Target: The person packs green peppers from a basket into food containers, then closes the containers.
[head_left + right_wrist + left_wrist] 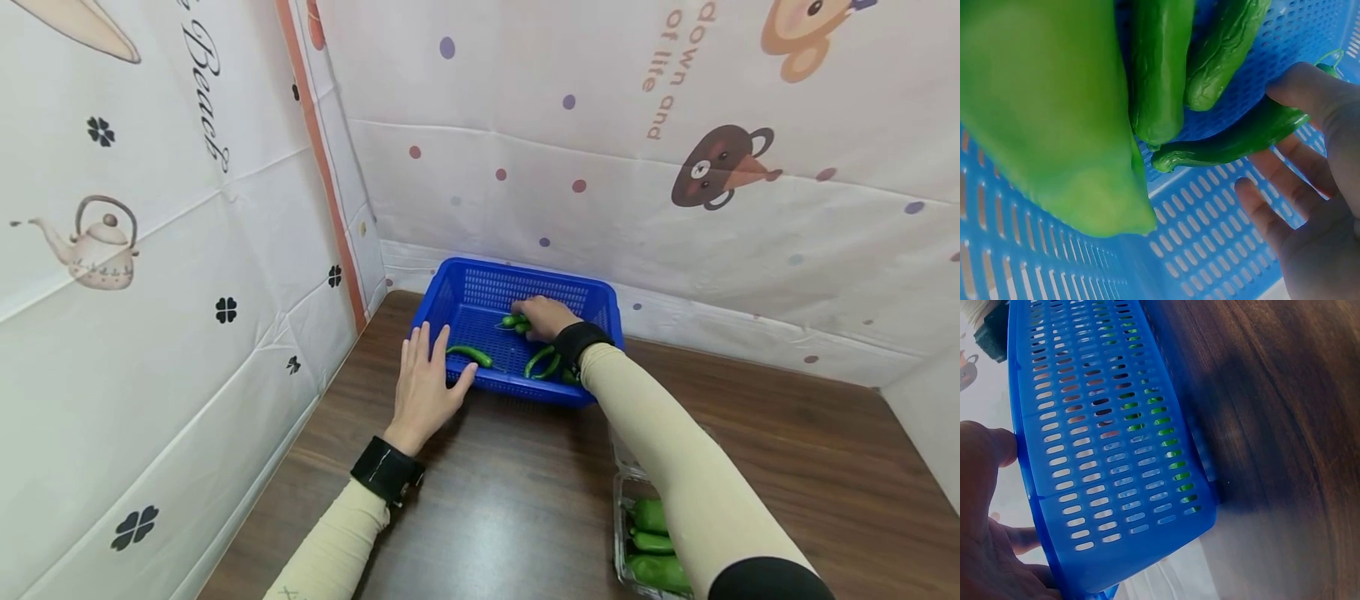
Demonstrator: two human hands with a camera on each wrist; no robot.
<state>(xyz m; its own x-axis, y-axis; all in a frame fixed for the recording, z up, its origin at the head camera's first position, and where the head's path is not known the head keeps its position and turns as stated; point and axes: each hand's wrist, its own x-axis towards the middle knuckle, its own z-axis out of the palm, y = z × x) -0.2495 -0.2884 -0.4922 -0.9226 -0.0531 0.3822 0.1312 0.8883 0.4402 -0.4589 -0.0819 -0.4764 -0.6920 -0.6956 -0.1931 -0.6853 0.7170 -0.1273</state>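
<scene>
Looking down from the head view, the printed backdrop showed the legible fragments "Beach" on the left sheet and "down", "of life" and "and" on the rear sheet, beside teapot, clover, bear and dot motifs; no brand marking was readable. A blue slotted basket [517, 292] stood on the dark wood-grain table [517, 500], in the corner formed by the sheets. The left hand [427, 387] lay flat with fingers spread and straight, its fingertips against the basket's near rim. The right hand [547, 318] was inside the basket, fingers bent over a green pepper [514, 321]; two more peppers lay on the basket floor, and a clear tray of peppers [652, 546] sat near the table's front edge. The left wrist view showed the basket wall [1110, 456] close up, with the thumb [988, 447] touching its rim. The right wrist view showed the right hand's fingers [1291, 181] slightly parted and touching a slim pepper [1235, 140] on the basket floor; whether they gripped it could not be determined.
</scene>
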